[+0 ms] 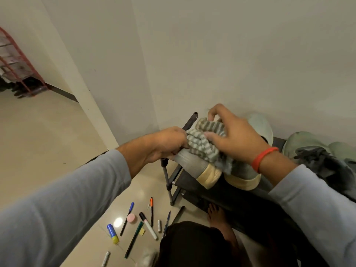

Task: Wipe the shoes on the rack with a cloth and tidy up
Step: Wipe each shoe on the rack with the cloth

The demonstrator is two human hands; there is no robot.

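Note:
A grey shoe with a cream heel [194, 167] lies on the top shelf of a dark shoe rack [185, 174]. My left hand [167, 145] grips the shoe at its near side. My right hand [233, 137], with a red band on the wrist, holds a grey-and-white striped cloth [204, 140] bunched against the top of the shoe. A second cream-heeled shoe [243, 183] lies right beside it, partly under my right wrist. Pale green shoes [300, 143] with dark laces stand further right on the same shelf.
Several pens and markers [148, 225], a blue glue stick [112, 231] and a pink round eraser [132, 218] lie scattered on the tiled floor left of the rack. My bare foot [217, 214] stands by the rack's front. A red rack [17, 64] is far left.

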